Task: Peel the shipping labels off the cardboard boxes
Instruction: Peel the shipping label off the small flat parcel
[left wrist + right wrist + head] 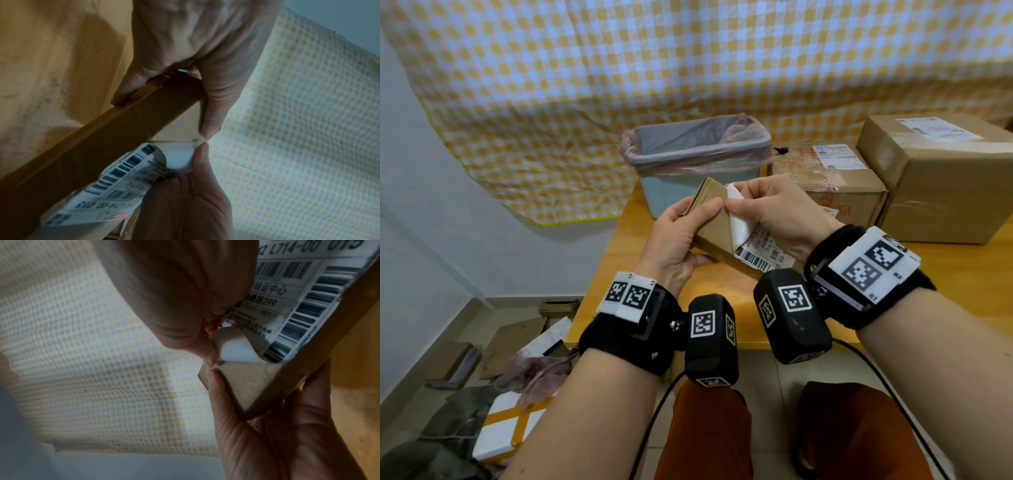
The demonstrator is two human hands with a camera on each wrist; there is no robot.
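Note:
I hold a small flat cardboard box (717, 233) above the table's near edge. My left hand (697, 214) grips its far end, thumb on top and fingers underneath. A white shipping label (756, 250) with barcodes covers the box's top face, and its far corner is peeled up, showing the blank white back. My right hand (731, 205) pinches that lifted corner. The left wrist view shows the box (115, 138), the label (115, 185) and the right hand (185, 162) pinching it. The right wrist view shows the right hand (213, 344), label (287, 305) and box (246, 382).
A pale blue bin (698, 161) with a pink liner stands at the back of the wooden table (962, 274). Two larger labelled cardboard boxes (835, 185) (945, 178) sit at the back right. Flattened cardboard and scraps (517, 342) lie on the floor to the left.

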